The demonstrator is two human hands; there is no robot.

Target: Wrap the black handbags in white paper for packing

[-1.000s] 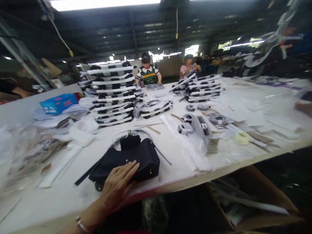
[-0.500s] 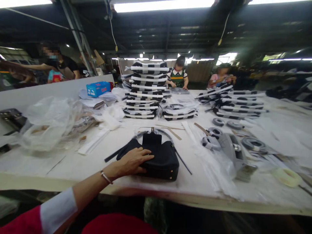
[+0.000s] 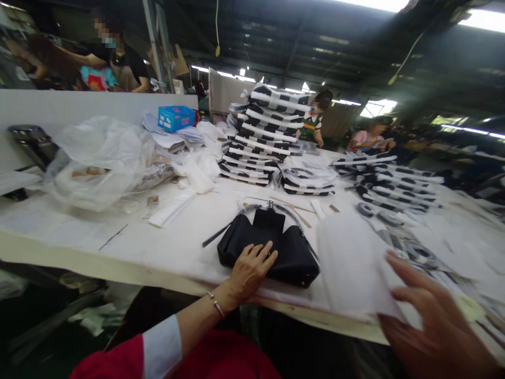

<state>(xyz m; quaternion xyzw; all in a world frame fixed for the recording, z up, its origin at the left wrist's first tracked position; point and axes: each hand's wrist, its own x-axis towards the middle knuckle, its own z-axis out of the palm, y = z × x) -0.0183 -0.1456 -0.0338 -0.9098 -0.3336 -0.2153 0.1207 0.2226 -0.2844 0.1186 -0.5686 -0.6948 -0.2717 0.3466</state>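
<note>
A black handbag (image 3: 292, 252) lies near the table's front edge, its flap folded back away from me and its strap looped behind. My left hand (image 3: 252, 268) rests flat on the bag's near side, fingers spread. On the right, my right hand (image 3: 430, 316) is blurred by motion and grips the edge of a thin white sheet (image 3: 349, 263) between thumb and fingers. The sheet hangs just right of the bag, covering part of the table.
Behind the bag rises a tall stack of black-and-white wrapped bags (image 3: 268, 137), with another stack (image 3: 402, 181) at right. Clear plastic bags (image 3: 102, 163) and a blue box (image 3: 176, 118) are at left. Tape rolls (image 3: 420, 252) lie at right. Co-workers (image 3: 311, 123) sit beyond.
My right hand has come into view from the right with the white sheet. My left hand stays on the bag. The view has turned and tilted, so the bag appears further right.
</note>
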